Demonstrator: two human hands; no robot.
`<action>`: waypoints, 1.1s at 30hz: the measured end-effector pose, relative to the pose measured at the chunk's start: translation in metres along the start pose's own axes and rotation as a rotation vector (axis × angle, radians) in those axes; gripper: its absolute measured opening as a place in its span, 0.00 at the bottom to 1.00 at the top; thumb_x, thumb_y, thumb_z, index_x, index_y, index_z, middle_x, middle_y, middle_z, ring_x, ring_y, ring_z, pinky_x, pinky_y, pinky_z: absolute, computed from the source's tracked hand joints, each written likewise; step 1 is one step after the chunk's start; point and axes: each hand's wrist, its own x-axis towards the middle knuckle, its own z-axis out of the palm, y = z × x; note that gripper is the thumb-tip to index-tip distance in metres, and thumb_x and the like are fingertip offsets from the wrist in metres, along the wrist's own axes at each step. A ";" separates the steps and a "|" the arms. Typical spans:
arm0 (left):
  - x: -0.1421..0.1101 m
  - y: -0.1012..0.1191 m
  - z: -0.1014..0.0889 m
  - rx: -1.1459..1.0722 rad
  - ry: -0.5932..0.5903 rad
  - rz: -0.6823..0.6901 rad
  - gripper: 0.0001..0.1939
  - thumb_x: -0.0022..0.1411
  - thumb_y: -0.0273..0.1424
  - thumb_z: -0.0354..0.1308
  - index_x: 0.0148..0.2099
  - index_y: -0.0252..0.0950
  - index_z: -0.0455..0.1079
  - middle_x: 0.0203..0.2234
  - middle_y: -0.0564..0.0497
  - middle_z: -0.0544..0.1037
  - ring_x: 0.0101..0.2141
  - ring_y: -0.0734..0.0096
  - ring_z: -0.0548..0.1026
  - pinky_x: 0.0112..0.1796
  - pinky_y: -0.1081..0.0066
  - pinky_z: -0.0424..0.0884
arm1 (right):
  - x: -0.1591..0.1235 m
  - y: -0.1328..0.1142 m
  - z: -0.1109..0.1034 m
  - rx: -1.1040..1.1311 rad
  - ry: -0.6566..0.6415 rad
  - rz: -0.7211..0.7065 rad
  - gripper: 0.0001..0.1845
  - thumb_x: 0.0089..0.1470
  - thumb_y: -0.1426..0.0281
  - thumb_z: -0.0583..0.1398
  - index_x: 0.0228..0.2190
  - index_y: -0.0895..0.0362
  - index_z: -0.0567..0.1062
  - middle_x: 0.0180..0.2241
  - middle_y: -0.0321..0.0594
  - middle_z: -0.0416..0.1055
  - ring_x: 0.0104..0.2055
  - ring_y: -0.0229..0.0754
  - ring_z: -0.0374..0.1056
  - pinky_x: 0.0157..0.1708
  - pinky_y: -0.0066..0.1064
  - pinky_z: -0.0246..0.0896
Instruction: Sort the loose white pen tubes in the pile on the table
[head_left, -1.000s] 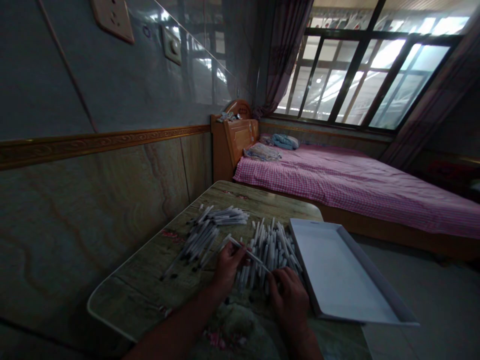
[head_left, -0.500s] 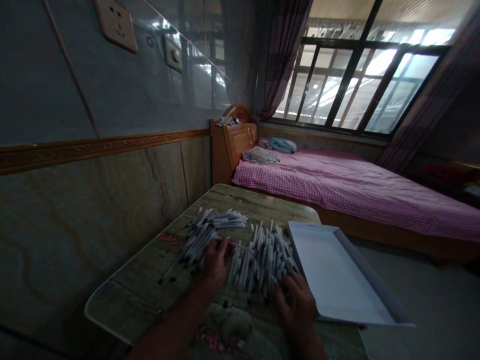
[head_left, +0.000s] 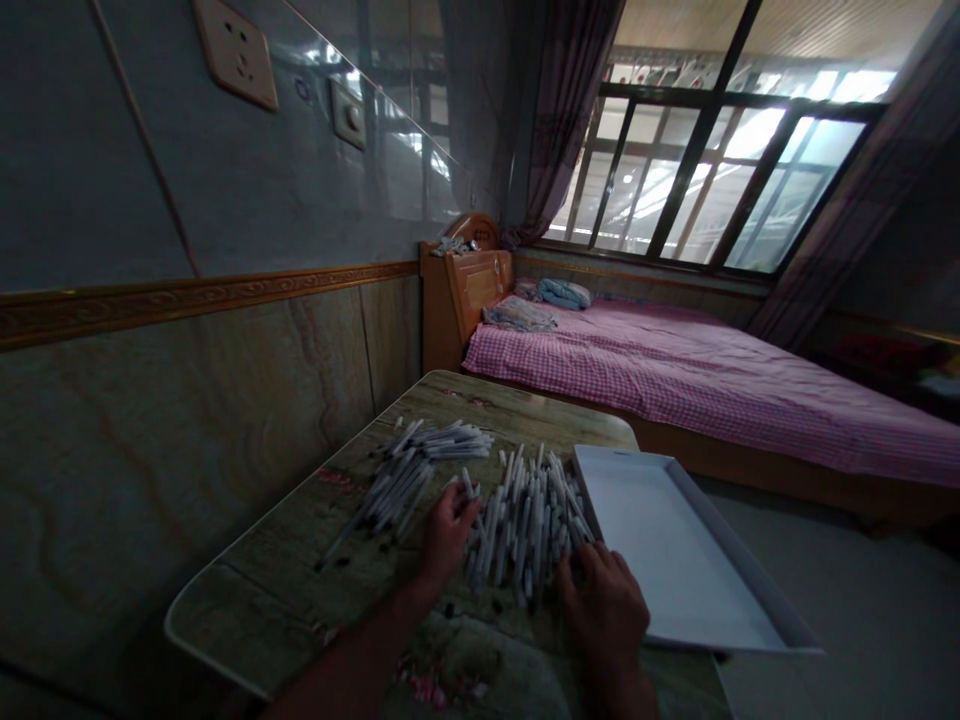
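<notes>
My left hand (head_left: 450, 535) sits between two heaps of thin white pens with dark tips, and a single pen (head_left: 469, 485) sticks up from its fingers. The left heap (head_left: 397, 480) lies loosely at angles, and the right heap (head_left: 529, 520) is denser. My right hand (head_left: 604, 610) rests at the near edge of the right heap, its fingertips among the pens, beside a shallow white tray (head_left: 660, 540). The tray holds nothing I can see. Both heaps lie on a folding table with a wood-grain top (head_left: 255, 570).
The table's left side runs along a marble-patterned wall (head_left: 187, 400), and its far end stops near a bed with a pink gingham sheet (head_left: 660, 385). The tray overhangs the table's right edge above a pale floor (head_left: 847, 600). A barred window (head_left: 712, 160) lights the room.
The left hand has drawn back, and its pen now points up rather than across the right heap. The right hand has shifted slightly right, toward the tray.
</notes>
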 end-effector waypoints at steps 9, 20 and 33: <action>0.006 -0.018 -0.006 0.280 -0.035 0.123 0.21 0.51 0.38 0.60 0.47 0.36 0.71 0.35 0.46 0.81 0.34 0.60 0.79 0.36 0.63 0.75 | -0.001 -0.002 0.001 -0.014 -0.057 -0.062 0.10 0.55 0.69 0.57 0.22 0.50 0.66 0.26 0.37 0.69 0.33 0.46 0.62 0.34 0.34 0.49; 0.010 -0.022 -0.006 0.278 0.012 0.183 0.14 0.55 0.34 0.55 0.43 0.35 0.71 0.40 0.42 0.81 0.42 0.59 0.79 0.46 0.59 0.74 | -0.005 -0.007 0.007 0.125 0.047 -0.107 0.15 0.62 0.64 0.53 0.23 0.50 0.64 0.24 0.36 0.66 0.31 0.45 0.61 0.34 0.33 0.50; 0.009 0.019 -0.034 1.426 0.103 0.388 0.14 0.61 0.24 0.56 0.48 0.38 0.74 0.41 0.45 0.80 0.44 0.53 0.74 0.45 0.59 0.68 | -0.005 -0.010 0.012 0.192 0.078 -0.137 0.17 0.64 0.63 0.53 0.23 0.51 0.66 0.25 0.36 0.66 0.30 0.43 0.62 0.34 0.33 0.52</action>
